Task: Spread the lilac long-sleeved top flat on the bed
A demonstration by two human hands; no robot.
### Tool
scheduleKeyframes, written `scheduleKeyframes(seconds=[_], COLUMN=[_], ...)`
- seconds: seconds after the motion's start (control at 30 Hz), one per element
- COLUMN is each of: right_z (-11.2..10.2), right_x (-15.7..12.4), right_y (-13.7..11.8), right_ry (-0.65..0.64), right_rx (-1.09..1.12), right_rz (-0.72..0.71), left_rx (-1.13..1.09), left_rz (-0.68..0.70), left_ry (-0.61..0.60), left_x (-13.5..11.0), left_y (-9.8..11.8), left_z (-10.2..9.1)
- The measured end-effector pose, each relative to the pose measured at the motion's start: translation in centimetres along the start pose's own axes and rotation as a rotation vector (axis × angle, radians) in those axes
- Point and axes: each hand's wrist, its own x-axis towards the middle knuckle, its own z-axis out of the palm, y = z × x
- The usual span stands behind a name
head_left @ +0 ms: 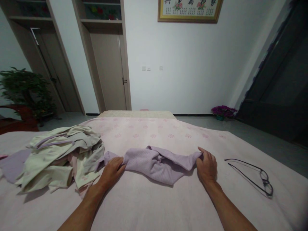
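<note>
A lavender ribbed garment lies crumpled across the pink bed sheet in front of me; its exact kind does not show. My left hand is closed on its left part, with a bit of the cloth sticking out beyond the fingers. At the other end, my right hand pinches the garment's right tip, the thumb side partly hiding the cloth. Between the hands the fabric is bunched, with a fold open near its middle. A heap of clothes in pale green, grey, pink and lavender sits just left of my left hand.
Black-framed glasses rest on the sheet to the right of my right hand. Past the bed's far edge are a pale wall with a framed picture, a door, a green plant and purple flowers.
</note>
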Motion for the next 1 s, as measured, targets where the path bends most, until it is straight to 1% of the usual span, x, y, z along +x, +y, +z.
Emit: scheduleKeyframes(seconds=[0.07,0.1,0.17,0.23,0.3,0.4,0.5,0.6,0.67,0.73,0.8,0.87,0.93,1.0], right_z=[-0.4,-0.5,-0.5,-0.2,0.3,1.4,2.3,2.5,1.8,0.4,-1.8,-4.7,-7.9,-11.1], right_x=[-0.6,-1.0,-1.8,-2.5,-3.2,-3.7,-3.7,-3.0,-1.8,-0.1,2.0,4.1,5.8,7.0], right_y=[-1.5,-2.4,-4.0,-5.3,-6.2,-6.5,-6.5,-7.1,-7.9,-8.8,-9.6,-10.4,-11.3,-12.2], right_ry=[-0.014,-0.043,-0.139,-0.247,-0.325,-0.373,-0.376,-0.416,-0.436,-0.408,-0.345,-0.292,-0.282,-0.318], right_rx=[-0.006,0.011,0.038,0.044,0.042,0.038,0.015,-0.005,0.055,0.192,0.343,0.453,0.538,0.663], right_rz=[-0.228,-0.334,-0.509,-0.621,-0.676,-0.674,-0.598,-0.423,-0.287,-0.195,-0.167,-0.16,-0.156,-0.102], left_rx=[-0.051,-0.068,-0.089,-0.116,-0.154,-0.221,-0.304,-0.456,-0.582,-0.691,-0.778,-0.85,-0.917,-0.89], left_rz=[-0.019,-0.032,-0.064,-0.095,-0.117,-0.143,-0.197,-0.254,-0.304,-0.36,-0.396,-0.42,-0.447,-0.421], left_ry=[0.006,0.01,0.017,0.025,0.028,0.018,0.046,0.109,0.163,0.209,0.237,0.284,0.396,0.522], left_x=[0.1,0.2,0.2,0.1,0.0,0.0,0.1,0.6,1.2,1.8,2.6,3.4,3.9,4.2], left_y=[0.0,0.0,0.0,0.1,0.2,0.5,1.0,2.0,2.8,3.6,4.1,4.7,5.4,6.3], left_z=[0.0,0.0,0.0,-0.1,-0.2,-0.3,-0.4,-0.8,-1.7,-3.4,-6.2,-9.9,-14.1,-18.2])
